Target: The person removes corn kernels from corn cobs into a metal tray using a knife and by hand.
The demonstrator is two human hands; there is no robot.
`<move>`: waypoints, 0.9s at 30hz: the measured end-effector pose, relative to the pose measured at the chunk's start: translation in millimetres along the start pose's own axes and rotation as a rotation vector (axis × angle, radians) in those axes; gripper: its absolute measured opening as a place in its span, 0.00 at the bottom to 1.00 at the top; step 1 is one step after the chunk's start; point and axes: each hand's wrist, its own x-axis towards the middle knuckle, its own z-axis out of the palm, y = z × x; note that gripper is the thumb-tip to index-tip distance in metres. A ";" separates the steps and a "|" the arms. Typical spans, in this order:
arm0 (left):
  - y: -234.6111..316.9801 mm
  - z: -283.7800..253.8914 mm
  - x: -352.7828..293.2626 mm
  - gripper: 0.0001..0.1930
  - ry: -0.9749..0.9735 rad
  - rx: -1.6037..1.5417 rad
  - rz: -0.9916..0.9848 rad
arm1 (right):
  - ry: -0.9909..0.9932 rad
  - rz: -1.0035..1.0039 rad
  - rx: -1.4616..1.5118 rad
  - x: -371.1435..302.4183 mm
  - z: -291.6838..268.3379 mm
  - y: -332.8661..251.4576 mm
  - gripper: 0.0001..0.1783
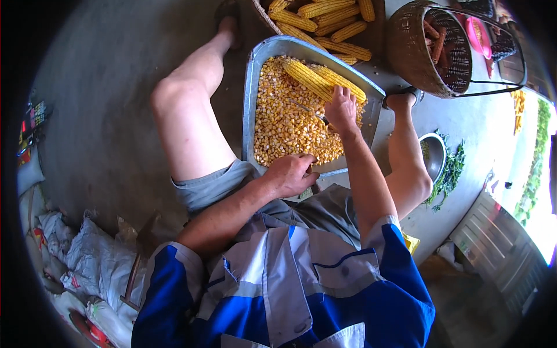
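A grey metal tray (250, 110) stands between my legs, with a thick layer of loose yellow corn kernels (284, 124) in it. Two whole corn cobs lie on the kernels at the far side. My right hand (342, 109) reaches over the tray, its fingers closed on the near end of the right corn cob (341, 82). Beside that hand a thin metal tool (301, 106) with a dark end lies on the kernels, partly covered. My left hand (292, 175) is curled at the tray's near edge; what its fingers hold, if anything, is hidden.
Beyond the tray, a basket (266, 16) holds several yellow cobs. A woven basket (406, 52) with a long handle and reddish stripped cobs stands at the far right. A metal bowl (434, 152) and green leaves (452, 174) are by my right leg. White sacks (96, 255) lie at left.
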 end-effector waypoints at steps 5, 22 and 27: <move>-1.9 -1.6 8.8 0.14 -0.010 -0.129 -0.089 | -0.200 0.060 -0.051 13.9 -17.2 -4.8 0.28; -69.9 3.0 43.2 0.21 0.232 -0.973 -0.588 | -0.600 -0.069 0.668 -113.2 -51.8 -20.7 0.24; -61.9 2.9 37.8 0.20 0.268 -1.063 -0.577 | -0.054 0.063 0.136 -86.5 -8.8 36.2 0.24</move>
